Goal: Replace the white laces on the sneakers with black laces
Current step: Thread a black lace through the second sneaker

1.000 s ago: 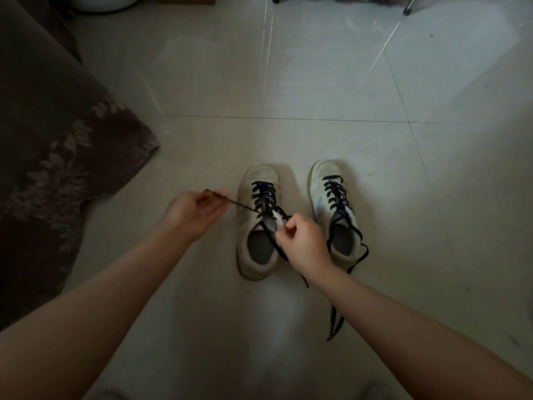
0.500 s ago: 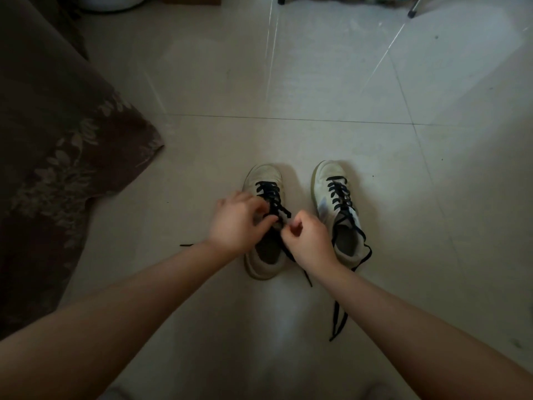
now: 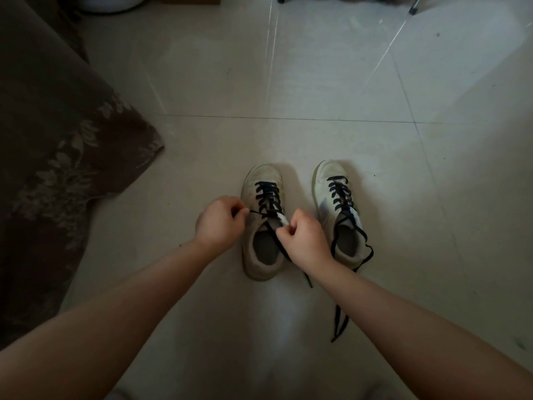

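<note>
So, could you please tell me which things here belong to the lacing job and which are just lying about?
Part of the job:
- left sneaker, with the black lace being worked
- right sneaker, its black lace ends trailing on the floor
- left hand and right hand, each pinching lace

Just lying about:
- brown patterned fabric
- white container, top left

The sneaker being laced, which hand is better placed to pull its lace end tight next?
Probably the left hand: its fingers pinch the black lace end beside the left sneaker. The right hand grips the lace at the tongue.
</note>
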Demonstrator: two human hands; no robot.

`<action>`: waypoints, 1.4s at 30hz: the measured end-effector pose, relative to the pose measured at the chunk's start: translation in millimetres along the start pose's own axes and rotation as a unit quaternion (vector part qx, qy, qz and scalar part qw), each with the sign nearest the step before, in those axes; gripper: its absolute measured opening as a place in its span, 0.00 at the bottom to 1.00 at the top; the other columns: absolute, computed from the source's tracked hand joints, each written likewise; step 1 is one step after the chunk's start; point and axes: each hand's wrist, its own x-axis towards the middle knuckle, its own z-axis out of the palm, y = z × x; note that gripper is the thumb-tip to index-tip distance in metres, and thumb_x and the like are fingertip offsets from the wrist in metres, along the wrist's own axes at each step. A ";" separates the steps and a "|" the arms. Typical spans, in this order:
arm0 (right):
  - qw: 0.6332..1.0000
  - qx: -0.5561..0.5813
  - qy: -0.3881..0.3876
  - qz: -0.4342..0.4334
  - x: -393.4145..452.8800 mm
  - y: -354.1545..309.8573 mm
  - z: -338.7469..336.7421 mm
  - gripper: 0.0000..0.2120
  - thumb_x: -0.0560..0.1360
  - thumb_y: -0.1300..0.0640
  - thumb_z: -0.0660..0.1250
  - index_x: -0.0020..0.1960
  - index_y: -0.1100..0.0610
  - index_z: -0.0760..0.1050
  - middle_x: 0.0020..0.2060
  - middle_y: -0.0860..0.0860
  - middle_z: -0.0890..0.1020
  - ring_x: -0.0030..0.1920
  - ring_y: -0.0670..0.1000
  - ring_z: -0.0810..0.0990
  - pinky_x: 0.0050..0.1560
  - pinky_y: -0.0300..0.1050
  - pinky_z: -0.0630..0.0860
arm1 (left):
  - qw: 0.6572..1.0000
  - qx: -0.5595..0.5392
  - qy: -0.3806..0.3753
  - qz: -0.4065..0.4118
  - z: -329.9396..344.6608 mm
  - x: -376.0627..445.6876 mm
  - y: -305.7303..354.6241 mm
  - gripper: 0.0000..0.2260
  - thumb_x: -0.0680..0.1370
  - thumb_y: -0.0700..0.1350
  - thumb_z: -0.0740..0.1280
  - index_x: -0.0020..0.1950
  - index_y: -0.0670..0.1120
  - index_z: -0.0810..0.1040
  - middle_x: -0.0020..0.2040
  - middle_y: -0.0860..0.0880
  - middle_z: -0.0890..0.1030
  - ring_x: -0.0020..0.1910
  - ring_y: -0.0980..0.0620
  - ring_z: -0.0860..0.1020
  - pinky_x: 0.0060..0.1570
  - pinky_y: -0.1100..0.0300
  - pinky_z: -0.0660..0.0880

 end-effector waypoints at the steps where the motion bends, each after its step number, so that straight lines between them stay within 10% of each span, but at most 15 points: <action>1: 1.000 0.010 0.001 0.005 0.8 3.5 0.6 0.16 0.72 0.58 0.65 0.34 0.54 0.59 0.32 0.51 0.68 0.35 0.53 0.67 0.35 0.46 0.61 | 0.999 -0.025 -0.025 0.000 0.4 0.3 3.4 0.05 0.77 0.45 0.66 0.42 0.46 0.78 0.37 0.48 0.77 0.40 0.45 0.77 0.41 0.56 0.72; 6: 0.995 0.094 0.019 -0.018 -4.5 12.7 -8.8 0.07 0.73 0.58 0.68 0.40 0.57 0.71 0.33 0.49 0.73 0.34 0.47 0.72 0.38 0.43 0.69 | 0.979 -0.149 -0.130 0.039 -14.0 -6.4 34.0 0.09 0.79 0.42 0.63 0.39 0.46 0.76 0.29 0.49 0.74 0.28 0.54 0.72 0.34 0.58 0.70; 11: 0.976 0.111 -0.125 0.141 -0.7 -8.4 -27.4 0.23 0.76 0.42 0.64 0.31 0.57 0.76 0.22 0.49 0.76 0.27 0.46 0.75 0.32 0.40 0.69 | 0.946 -0.101 -0.292 0.094 0.3 -36.1 48.2 0.12 0.79 0.39 0.60 0.36 0.44 0.76 0.31 0.49 0.79 0.27 0.59 0.74 0.33 0.65 0.71; 16: 0.975 0.157 -0.106 0.113 -1.0 -6.6 -34.1 0.12 0.78 0.52 0.65 0.44 0.60 0.81 0.37 0.48 0.81 0.39 0.44 0.75 0.33 0.25 0.66 | 0.971 -0.090 -0.203 -0.087 8.4 -34.2 37.7 0.17 0.79 0.44 0.61 0.33 0.38 0.77 0.27 0.45 0.80 0.22 0.54 0.76 0.23 0.65 0.72; 22: 0.966 0.205 -0.132 0.088 -0.3 -13.6 -33.0 0.12 0.80 0.52 0.60 0.41 0.55 0.77 0.27 0.46 0.77 0.34 0.45 0.76 0.49 0.45 0.74 | 0.944 -0.157 -0.195 -0.217 21.9 -29.4 51.4 0.15 0.77 0.51 0.67 0.33 0.45 0.76 0.25 0.50 0.76 0.16 0.58 0.72 0.19 0.69 0.68; 25: 0.974 0.183 -0.124 0.053 -2.0 -15.1 -35.1 0.10 0.78 0.52 0.64 0.42 0.53 0.80 0.28 0.44 0.77 0.34 0.44 0.76 0.45 0.38 0.74 | 0.901 -0.282 -0.170 -0.282 27.0 -29.5 62.8 0.08 0.76 0.45 0.68 0.38 0.46 0.77 0.31 0.49 0.75 0.18 0.57 0.72 0.22 0.68 0.68; 31: 0.949 0.274 -0.121 0.099 8.3 -5.9 -61.0 0.06 0.78 0.57 0.65 0.48 0.49 0.79 0.30 0.46 0.79 0.40 0.47 0.82 0.57 0.47 0.77 | 0.950 -0.258 -0.013 -0.173 0.2 -24.0 52.8 0.12 0.80 0.42 0.59 0.38 0.41 0.75 0.29 0.50 0.73 0.33 0.49 0.72 0.36 0.59 0.68; 35: 0.881 0.396 -0.245 0.077 18.1 -13.5 -100.0 0.08 0.74 0.52 0.66 0.46 0.56 0.80 0.24 0.48 0.63 0.24 0.45 0.66 0.35 0.41 0.75 | 0.900 -0.401 -0.056 -0.162 -33.6 3.5 43.9 0.17 0.83 0.44 0.56 0.33 0.44 0.68 0.23 0.52 0.65 0.20 0.56 0.64 0.30 0.62 0.73; 38: 0.935 0.151 -0.322 0.020 25.8 -21.4 -119.1 0.12 0.75 0.46 0.66 0.40 0.53 0.81 0.22 0.43 0.66 0.24 0.42 0.64 0.28 0.32 0.61 | 0.978 -0.050 -0.182 -0.084 -60.2 13.9 30.1 0.12 0.80 0.41 0.60 0.39 0.43 0.79 0.26 0.50 0.70 0.21 0.56 0.65 0.18 0.69 0.61; 42: 0.969 -0.224 -0.101 -0.034 40.7 -12.2 -91.5 0.04 0.75 0.50 0.66 0.44 0.48 0.80 0.36 0.43 0.79 0.43 0.49 0.80 0.38 0.39 0.70 | 0.894 0.005 -0.442 -0.076 -77.3 9.1 22.3 0.10 0.79 0.38 0.62 0.50 0.46 0.83 0.27 0.53 0.77 0.22 0.57 0.63 0.20 0.67 0.57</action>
